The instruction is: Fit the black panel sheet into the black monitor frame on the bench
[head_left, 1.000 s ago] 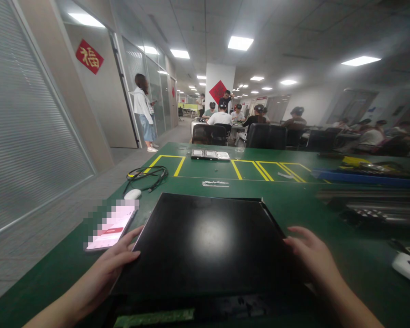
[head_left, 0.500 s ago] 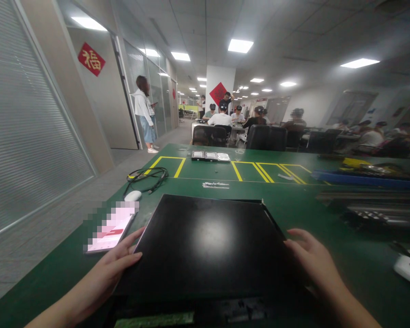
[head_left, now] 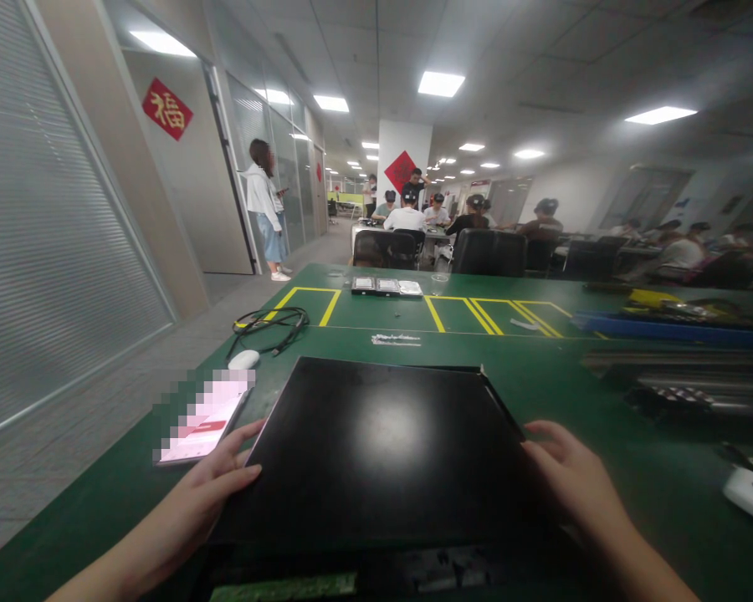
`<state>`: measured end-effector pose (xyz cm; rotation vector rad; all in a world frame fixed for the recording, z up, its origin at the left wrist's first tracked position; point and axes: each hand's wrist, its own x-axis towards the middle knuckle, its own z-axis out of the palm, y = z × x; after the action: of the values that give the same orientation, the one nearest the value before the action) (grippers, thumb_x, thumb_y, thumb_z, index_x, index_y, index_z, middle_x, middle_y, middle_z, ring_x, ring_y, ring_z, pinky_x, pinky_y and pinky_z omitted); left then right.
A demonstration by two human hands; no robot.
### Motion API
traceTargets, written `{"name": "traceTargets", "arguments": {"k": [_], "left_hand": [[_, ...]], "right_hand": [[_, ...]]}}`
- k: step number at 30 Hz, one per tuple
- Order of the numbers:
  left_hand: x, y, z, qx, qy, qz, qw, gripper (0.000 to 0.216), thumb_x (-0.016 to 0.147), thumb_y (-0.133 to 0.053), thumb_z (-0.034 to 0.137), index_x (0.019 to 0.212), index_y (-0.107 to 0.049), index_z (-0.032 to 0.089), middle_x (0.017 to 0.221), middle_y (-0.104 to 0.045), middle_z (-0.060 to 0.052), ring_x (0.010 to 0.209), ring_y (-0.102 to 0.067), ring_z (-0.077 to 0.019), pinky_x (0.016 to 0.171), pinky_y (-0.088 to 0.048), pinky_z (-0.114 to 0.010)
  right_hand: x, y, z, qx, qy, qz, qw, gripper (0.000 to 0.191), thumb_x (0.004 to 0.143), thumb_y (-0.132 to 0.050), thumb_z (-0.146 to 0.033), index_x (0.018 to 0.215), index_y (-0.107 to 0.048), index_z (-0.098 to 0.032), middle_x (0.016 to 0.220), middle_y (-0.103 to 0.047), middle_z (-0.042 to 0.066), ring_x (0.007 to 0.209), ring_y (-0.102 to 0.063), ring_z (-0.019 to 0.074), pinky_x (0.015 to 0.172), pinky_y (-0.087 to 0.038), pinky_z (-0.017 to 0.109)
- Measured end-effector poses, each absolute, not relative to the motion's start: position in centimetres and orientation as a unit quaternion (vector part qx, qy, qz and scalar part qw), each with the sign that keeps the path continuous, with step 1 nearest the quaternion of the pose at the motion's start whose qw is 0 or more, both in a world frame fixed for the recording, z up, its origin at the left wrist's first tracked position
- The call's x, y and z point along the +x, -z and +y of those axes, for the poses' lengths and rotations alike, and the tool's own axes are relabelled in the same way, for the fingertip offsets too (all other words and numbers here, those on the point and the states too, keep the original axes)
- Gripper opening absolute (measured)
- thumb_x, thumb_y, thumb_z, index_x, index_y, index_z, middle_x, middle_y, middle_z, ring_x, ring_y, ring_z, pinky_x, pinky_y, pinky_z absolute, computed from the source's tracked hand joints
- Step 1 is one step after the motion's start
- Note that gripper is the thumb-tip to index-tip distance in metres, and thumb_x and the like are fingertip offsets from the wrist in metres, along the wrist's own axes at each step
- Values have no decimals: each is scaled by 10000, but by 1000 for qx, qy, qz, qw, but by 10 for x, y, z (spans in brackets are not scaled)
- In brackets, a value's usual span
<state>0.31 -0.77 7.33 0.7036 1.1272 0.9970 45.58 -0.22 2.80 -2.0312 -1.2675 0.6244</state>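
Both hands [head_left: 217, 483] [head_left: 570, 470] flank black panel [head_left: 382, 456]; right grip unclear.

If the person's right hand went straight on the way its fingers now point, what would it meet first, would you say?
Most likely the black panel, at its right edge: the right hand points inward, at or very near that edge, though contact is hard to tell.

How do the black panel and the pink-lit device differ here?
The black panel is dark, with a pale reflection, while the device shows a lit pink screen. The panel looks much larger than the device. The panel sits between the left hand and right hand; the device lies left of both, on the green table. Both are flat and roughly rectangular.
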Motion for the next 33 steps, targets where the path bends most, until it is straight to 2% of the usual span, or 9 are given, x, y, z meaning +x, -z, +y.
{"name": "traceTargets", "arguments": {"k": [13,22,27,33], "left_hand": [[8,-75,-6,315,-444,518,660,880,755,-732,201,1489,-254,277,989,-804,-53,937,-735,-343,762,-595,-411],[5,-73,-5,306,-447,520,661,955,686,-793,229,1493,-281,271,1021,-800,-67,944,-731,-351,760,-587,-402],[6,-72,-4,307,-456,523,651,982,673,-801,246,1501,-275,269,1023,-802,-62,948,-733,-324,773,-581,-363],[5,-70,-4,314,-449,527,649,942,687,-791,250,1489,-296,270,1023,-800,-70,958,-729,-341,796,-576,-396]], "right_hand": [[454,-28,-3,-774,-216,-498,327,350,773,-529,-460,1049,-611,-260,857,-773,28,786,-706,237,692,-473,326],[455,-29,-3,-773,-216,-499,326,350,767,-544,-474,1029,-630,-260,859,-772,29,773,-705,235,666,-481,320],[457,-25,-3,-767,-233,-499,329,339,778,-543,-481,1026,-620,-264,871,-770,26,763,-708,234,670,-490,323],[456,-25,-3,-770,-221,-507,318,291,782,-549,-469,979,-621,-268,850,-767,15,788,-708,239,685,-489,323]]}}
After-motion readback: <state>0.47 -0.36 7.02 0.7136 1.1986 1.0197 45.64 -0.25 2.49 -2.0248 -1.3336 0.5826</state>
